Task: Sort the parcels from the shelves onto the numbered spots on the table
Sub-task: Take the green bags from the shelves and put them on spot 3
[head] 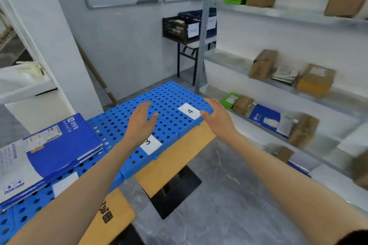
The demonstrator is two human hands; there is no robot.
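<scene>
My left grip (142,119) and right grip (216,114) hover released and empty above the blue perforated plastic tabletop (169,95), either side of the white paper label 4 (189,111).

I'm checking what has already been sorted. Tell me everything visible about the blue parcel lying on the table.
The blue parcel is a flat envelope-style mailer, blue with a white curved area, white print and a logo near its far corner, and a shipping label. Its right edge shows layers, perhaps several mailers stacked. It lies flat on the blue perforated mat, at the left; nothing else touches it.
</scene>
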